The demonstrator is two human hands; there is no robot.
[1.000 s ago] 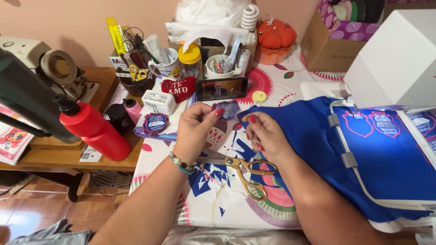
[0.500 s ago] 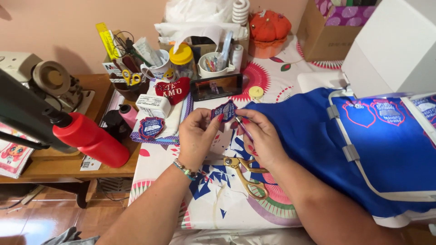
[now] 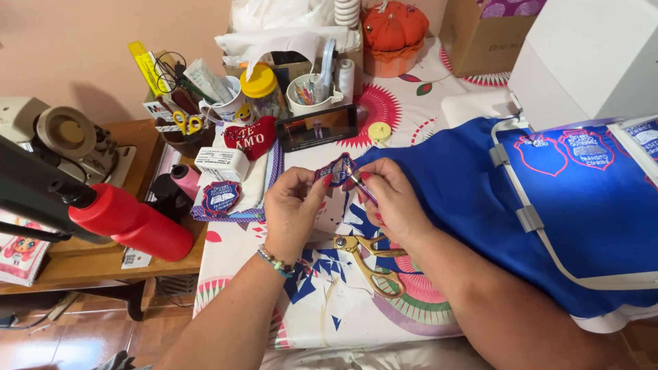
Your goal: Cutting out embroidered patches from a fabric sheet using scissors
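Blue embroidered patch [image 3: 337, 170] pinched in left hand [image 3: 293, 209]; right hand [image 3: 391, 199] grip clamped on a small tool [image 3: 362, 186]. I judge edge-cleaning underway; gold scissors [image 3: 370, 264] idle on worktop [image 3: 322, 322].

The patch [image 3: 338, 169] is dark blue with a red edge, and the cloth [image 3: 589, 226] is bright blue. The scissors [image 3: 370, 264] are gold, the bottle [image 3: 133, 223] red, the tablecloth [image 3: 322, 322] white with red and blue shapes.

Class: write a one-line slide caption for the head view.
Both hands, left and right, hold an embroidered patch above gold scissors.
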